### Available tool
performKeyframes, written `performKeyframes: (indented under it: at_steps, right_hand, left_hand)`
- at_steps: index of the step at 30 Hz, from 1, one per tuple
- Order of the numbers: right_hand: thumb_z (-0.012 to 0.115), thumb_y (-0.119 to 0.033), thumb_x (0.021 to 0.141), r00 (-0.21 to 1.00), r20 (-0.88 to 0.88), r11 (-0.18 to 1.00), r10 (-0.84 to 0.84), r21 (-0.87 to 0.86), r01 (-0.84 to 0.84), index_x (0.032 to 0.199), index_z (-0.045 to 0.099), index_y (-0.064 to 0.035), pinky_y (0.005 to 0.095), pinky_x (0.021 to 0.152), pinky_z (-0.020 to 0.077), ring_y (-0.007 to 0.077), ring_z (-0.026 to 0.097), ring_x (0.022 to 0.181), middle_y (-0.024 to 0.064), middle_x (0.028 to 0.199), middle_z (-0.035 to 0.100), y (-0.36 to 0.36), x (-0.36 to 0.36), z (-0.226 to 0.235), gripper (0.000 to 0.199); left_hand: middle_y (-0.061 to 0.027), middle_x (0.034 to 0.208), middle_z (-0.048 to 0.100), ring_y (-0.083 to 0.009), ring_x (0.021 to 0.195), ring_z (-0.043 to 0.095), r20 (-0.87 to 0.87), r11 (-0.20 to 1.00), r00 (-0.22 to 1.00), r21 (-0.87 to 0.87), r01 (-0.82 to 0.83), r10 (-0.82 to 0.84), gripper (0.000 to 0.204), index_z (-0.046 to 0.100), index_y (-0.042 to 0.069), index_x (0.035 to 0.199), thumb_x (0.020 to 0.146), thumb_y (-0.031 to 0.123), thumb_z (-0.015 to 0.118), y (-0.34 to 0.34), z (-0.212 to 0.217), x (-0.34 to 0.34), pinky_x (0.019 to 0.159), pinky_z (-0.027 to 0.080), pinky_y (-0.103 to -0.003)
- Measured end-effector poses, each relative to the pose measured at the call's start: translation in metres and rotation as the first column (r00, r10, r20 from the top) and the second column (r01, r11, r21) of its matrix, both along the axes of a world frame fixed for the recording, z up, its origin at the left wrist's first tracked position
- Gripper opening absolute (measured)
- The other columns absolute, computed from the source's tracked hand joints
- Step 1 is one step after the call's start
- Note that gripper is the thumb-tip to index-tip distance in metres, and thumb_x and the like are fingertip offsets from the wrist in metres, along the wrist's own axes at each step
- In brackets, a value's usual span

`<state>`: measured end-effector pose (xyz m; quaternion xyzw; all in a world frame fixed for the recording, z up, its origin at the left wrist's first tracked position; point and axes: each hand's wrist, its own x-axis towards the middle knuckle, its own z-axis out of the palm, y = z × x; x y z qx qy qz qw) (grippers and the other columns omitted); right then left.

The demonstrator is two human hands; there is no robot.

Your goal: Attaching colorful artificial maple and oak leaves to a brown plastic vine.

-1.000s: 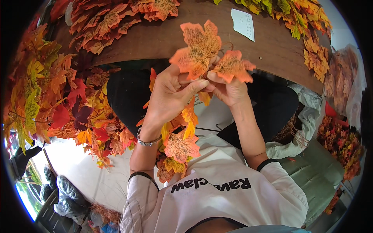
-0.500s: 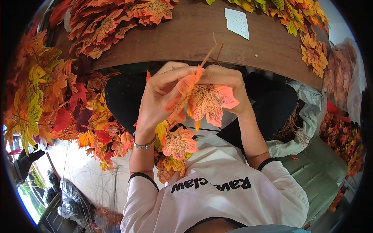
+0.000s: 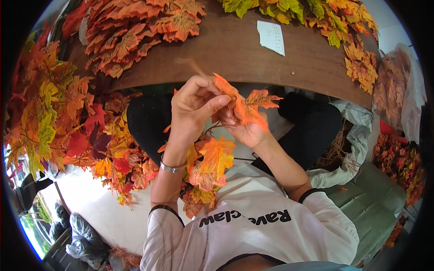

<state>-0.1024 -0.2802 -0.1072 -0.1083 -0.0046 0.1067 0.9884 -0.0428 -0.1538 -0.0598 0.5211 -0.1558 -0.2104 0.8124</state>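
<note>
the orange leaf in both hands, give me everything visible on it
The orange leaf is maple-shaped, looks like fabric, with darker veins and lobed points. It is folded or bunched between the left hand and right hand, above the lap and below the brown table edge. A thin blurred stem sticks up behind the left hand's fingers.
</note>
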Motion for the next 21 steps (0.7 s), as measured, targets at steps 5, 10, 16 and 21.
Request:
performKeyframes:
  at_steps: [5, 10, 16, 21]
  right_hand:
    - [0.061, -0.014, 0.076, 0.999, 0.046, 0.999, 0.029, 0.029, -0.03, 0.096, 0.049, -0.0026, 0.0254, 0.067, 0.042, 0.0152, 0.052, 0.069, 0.0064, 0.083, 0.054, -0.004, 0.012, -0.006, 0.025]
    - [0.059, -0.013, 0.08, 0.983, -0.106, 0.986, 0.149, -0.066, -0.156, 0.107, 0.051, -0.002, 0.0279, 0.073, 0.0457, 0.0151, 0.056, 0.083, 0.0079, 0.096, 0.058, -0.018, 0.019, -0.002, 0.031]
    - [0.065, -0.009, 0.076, 0.976, -0.012, 0.505, 0.218, -0.855, -0.123, 0.109, 0.053, -0.001, 0.0277, 0.08, 0.0465, 0.0136, 0.056, 0.09, 0.0082, 0.099, 0.059, -0.091, 0.068, 0.059, 0.036]
    - [0.063, -0.02, 0.079, 0.929, 0.369, -0.146, 0.036, -0.917, 0.37, 0.086, 0.064, -0.0023, 0.0217, 0.062, 0.0442, 0.0067, 0.054, 0.066, 0.0005, 0.074, 0.061, -0.16, 0.154, 0.12, 0.019]
  left_hand:
    - [-0.0073, 0.077, 0.062, -0.0068, 0.059, 0.053, 0.036, 0.954, 0.967, 0.153, -0.256, 0.254, 0.013, 0.058, -0.004, 0.091, 0.079, 0.0, 0.061, -0.005, 0.009, -0.005, 0.051, 0.041, -0.018]
    - [-0.0128, 0.082, 0.063, -0.0096, 0.062, 0.057, 0.009, 0.983, 0.99, 0.122, -0.138, 0.138, 0.01, 0.055, -0.002, 0.09, 0.081, 0.001, 0.058, -0.009, 0.003, 0.001, 0.052, 0.046, -0.02]
    - [-0.0144, 0.075, 0.063, -0.0111, 0.057, 0.059, -0.062, 0.978, 0.983, -0.109, -0.176, 0.17, 0.012, 0.054, 0.001, 0.091, 0.08, -0.001, 0.058, 0.002, -0.002, 0.008, 0.047, 0.047, -0.02]
    - [-0.015, 0.073, 0.063, -0.0133, 0.056, 0.059, -0.098, 0.98, 0.985, -0.128, -0.15, 0.138, 0.01, 0.053, 0.0, 0.087, 0.079, -0.002, 0.058, 0.011, -0.004, 0.008, 0.047, 0.048, -0.021]
